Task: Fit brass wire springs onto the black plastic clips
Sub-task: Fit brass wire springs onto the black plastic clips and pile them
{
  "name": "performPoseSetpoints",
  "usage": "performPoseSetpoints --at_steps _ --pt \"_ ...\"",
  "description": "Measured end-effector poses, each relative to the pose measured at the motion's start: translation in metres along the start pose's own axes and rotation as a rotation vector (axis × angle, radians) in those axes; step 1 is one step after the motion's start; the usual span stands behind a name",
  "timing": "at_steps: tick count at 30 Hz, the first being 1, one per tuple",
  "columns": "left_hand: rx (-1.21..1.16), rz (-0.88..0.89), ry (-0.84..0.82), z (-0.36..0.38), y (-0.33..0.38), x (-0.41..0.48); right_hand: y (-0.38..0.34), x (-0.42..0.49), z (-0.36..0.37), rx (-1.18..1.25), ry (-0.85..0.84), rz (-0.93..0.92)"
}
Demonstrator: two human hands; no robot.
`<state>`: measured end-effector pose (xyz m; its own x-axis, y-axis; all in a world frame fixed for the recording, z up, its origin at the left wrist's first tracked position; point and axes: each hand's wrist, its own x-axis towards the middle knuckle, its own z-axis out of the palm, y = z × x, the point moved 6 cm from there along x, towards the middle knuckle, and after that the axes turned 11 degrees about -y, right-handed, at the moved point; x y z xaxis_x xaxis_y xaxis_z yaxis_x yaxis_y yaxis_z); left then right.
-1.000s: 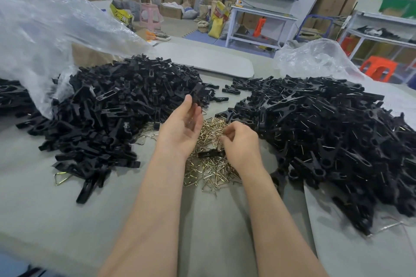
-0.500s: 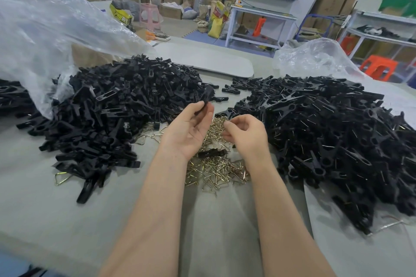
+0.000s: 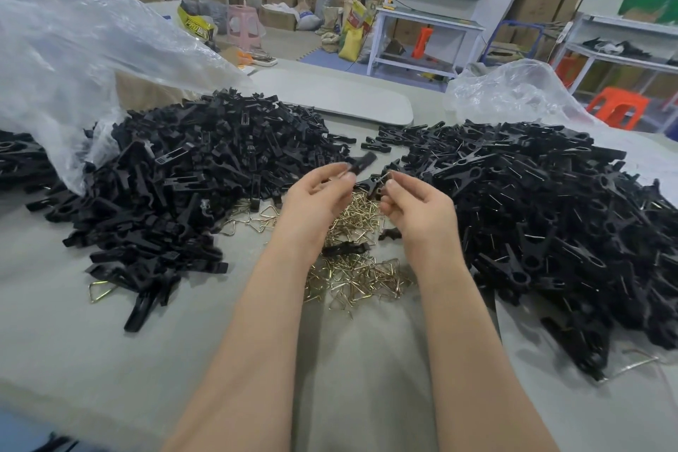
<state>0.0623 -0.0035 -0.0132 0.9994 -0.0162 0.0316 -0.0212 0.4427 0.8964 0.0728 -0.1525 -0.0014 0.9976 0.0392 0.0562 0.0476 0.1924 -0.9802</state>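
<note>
I see both hands held up over the grey table (image 3: 110,360), palms turned toward the camera, close together but not touching. The left hand (image 3: 315,194) pinches a black clip (image 3: 362,162) at its fingertips. The piece sticks up and to the right and is blurred, so I cannot make out its shape. The right hand (image 3: 414,202) has thumb and forefinger closed on a thin wire spring (image 3: 382,178), whose free end points toward the clip. A small gap separates the two parts - they are not joined.

Below and between the wrists lies the heap of brass springs (image 3: 352,268), triangular loops tangled together, with a single clip (image 3: 345,249) lying across it. One stray spring (image 3: 101,292) sits at the near edge of the left pile of clips (image 3: 190,172), which is plain black plastic. The right pile of clips (image 3: 532,216) is just as large, and thin wire glints on many of its pieces.

A clear plastic bag (image 3: 73,59) billows over the far left of the table and drapes onto the left pile. A second bag (image 3: 513,92) lies behind the right pile. Between the bags, a white board (image 3: 330,95) lies flat at the table's far side.
</note>
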Motion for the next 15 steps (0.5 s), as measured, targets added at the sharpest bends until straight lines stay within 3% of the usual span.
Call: performPoseSetpoints --at_steps 2,4,7,10,15 --pt "0.409 0.019 -0.028 0.007 0.003 -0.002 -0.003 0.0 -0.005 0.081 0.001 0.002" --pt "0.662 0.057 -0.074 0.016 0.004 -0.004 -0.004 -0.001 -0.007 0.077 0.013 0.003" --pt "0.82 0.093 -0.102 0.021 0.001 -0.003 -0.004 0.0 -0.009 0.012 0.037 0.004" --pt "0.988 0.183 -0.017 0.019 0.006 -0.004 -0.004 0.001 -0.015 -0.043 0.069 0.005" --pt "1.122 0.264 -0.001 0.022 0.008 -0.005 -0.007 -0.002 -0.015 -0.138 0.054 -0.002"
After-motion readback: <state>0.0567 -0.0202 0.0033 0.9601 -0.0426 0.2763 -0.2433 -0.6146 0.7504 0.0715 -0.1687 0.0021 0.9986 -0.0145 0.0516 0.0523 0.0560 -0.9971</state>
